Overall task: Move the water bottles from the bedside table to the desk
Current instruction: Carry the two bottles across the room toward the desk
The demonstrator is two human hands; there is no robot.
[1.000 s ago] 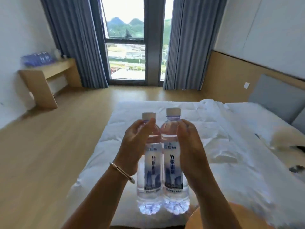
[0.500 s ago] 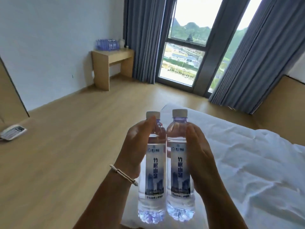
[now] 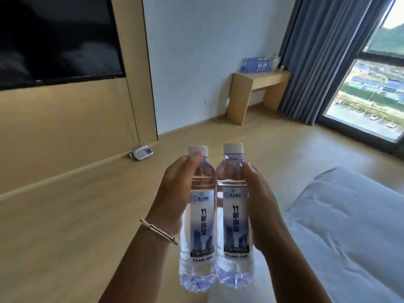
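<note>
Currently mid-carry. Two water bottles, left bottle (image 3: 197,217) and right bottle (image 3: 235,215), were upright, touching side by side, held in air above floor beside bed (image 3: 341,226). Left hand (image 3: 175,193) was wrapped round left bottle; right hand (image 3: 260,206) pressed flat against right bottle. Desk (image 3: 258,84), far off by curtain (image 3: 317,51), already carried row of bottles. Placement outstanding. Against half-second-earlier frame: view swung left, wall screen (image 3: 56,38) entered, bed mostly gone, grip unchanged.
</note>
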